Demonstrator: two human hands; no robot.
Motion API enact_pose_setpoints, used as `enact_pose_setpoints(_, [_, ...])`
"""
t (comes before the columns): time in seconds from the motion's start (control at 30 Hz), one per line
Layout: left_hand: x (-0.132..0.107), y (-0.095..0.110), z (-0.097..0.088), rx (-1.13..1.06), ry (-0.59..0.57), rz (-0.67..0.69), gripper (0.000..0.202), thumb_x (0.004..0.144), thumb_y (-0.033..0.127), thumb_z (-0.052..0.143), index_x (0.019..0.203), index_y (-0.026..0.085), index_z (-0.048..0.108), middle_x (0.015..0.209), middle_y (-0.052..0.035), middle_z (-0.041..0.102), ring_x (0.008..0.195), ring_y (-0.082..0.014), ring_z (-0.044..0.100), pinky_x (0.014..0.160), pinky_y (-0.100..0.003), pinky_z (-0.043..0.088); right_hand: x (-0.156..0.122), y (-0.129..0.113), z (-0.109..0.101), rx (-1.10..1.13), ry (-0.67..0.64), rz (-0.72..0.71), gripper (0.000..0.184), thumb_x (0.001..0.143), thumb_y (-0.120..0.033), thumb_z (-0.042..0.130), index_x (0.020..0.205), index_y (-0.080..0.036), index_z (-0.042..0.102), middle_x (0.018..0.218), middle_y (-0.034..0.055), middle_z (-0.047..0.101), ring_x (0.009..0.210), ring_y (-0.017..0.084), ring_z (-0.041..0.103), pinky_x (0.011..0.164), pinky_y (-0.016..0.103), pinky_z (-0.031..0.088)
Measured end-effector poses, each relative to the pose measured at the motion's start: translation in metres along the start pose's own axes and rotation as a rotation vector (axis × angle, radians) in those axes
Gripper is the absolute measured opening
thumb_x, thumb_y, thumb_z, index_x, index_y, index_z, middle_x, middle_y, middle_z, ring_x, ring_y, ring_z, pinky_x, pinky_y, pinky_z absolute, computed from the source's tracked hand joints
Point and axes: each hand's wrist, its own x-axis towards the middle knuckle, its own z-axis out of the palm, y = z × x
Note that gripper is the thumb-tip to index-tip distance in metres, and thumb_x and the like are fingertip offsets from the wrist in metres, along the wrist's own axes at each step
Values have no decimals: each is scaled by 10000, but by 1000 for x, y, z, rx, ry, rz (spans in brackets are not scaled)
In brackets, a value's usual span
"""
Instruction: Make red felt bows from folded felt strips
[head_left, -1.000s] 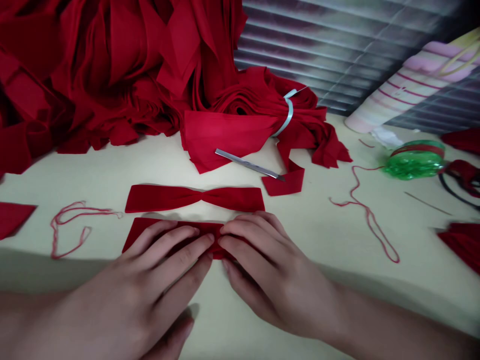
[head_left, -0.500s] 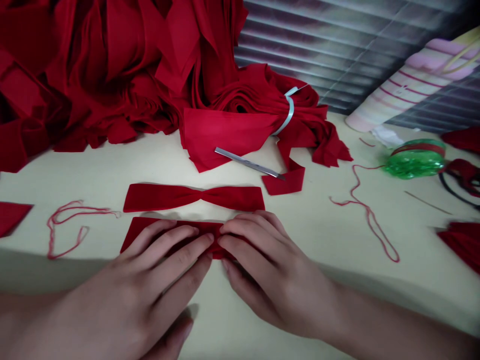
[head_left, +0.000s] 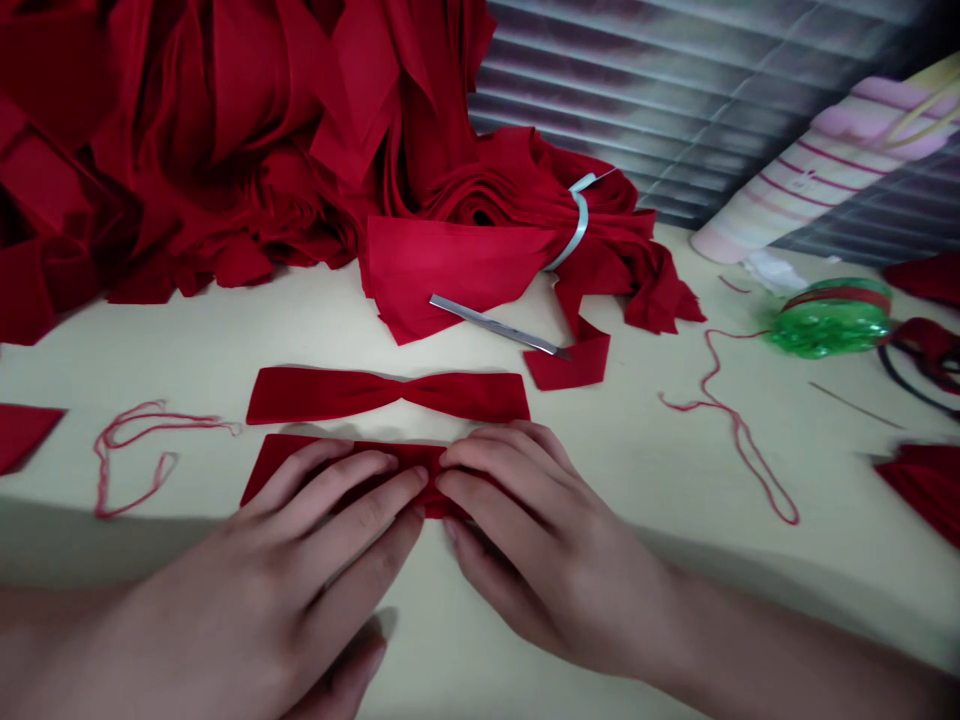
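A red fabric strip (head_left: 270,460) lies flat on the cream table (head_left: 645,480) in front of me, mostly under my fingers. My left hand (head_left: 300,560) covers its left half and my right hand (head_left: 525,540) its right half. The fingertips of both hands meet at the strip's middle and pinch the cloth there. Just beyond it lies a finished red bow-shaped strip (head_left: 386,395), gathered at its centre.
A big heap of red fabric (head_left: 195,140) fills the back left, with a bundle tied by a pale band (head_left: 577,225). A metal strip (head_left: 499,327) lies on folded red cloth. Loose red threads (head_left: 739,430) (head_left: 139,450) and a green plastic spool (head_left: 829,320) sit on the table.
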Motion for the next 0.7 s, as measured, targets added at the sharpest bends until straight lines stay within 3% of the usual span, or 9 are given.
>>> enact_pose_setpoints(0.37, [0, 0, 0, 24, -13, 5, 532, 853, 263, 523, 1362, 132, 439, 1387, -84, 477, 1303, -289, 365, 1091, -424, 300, 1, -1, -1, -24, -11, 26, 169, 874, -136, 512, 972, -82, 638, 979, 123, 629, 978, 243, 547, 852, 416, 458])
enact_pose_setpoints(0.7, [1, 0, 0, 16, -8, -1, 552, 847, 242, 518, 1378, 130, 415, 1392, -81, 473, 1295, -292, 375, 1079, -429, 327, 1, -2, -1, -26, 1, 21, 158, 873, -133, 513, 966, -88, 633, 973, 121, 632, 975, 240, 554, 844, 409, 463])
